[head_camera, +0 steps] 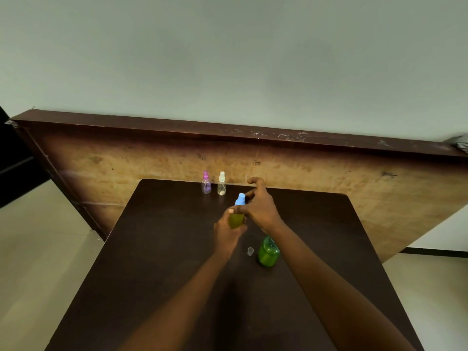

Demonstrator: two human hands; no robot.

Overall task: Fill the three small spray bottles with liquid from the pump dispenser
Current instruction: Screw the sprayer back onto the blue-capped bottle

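Observation:
My left hand [228, 231] grips a small spray bottle [236, 220] that holds green liquid and carries a blue spray top [240, 199]. The fingers of my right hand [260, 205] are pinched on that blue top from the right. At the table's far edge stand two other small bottles upright: one with a purple top [206, 183] and one with a white top [221, 183], both looking clear inside. The green pump dispenser [268, 252] stands under my right forearm, its pump head hidden by the arm.
A small clear cap [250, 251] lies on the dark brown table [157, 262] just left of the dispenser. A worn wooden panel [329, 178] stands behind the table's far edge, against the pale wall. Pale floor lies on both sides.

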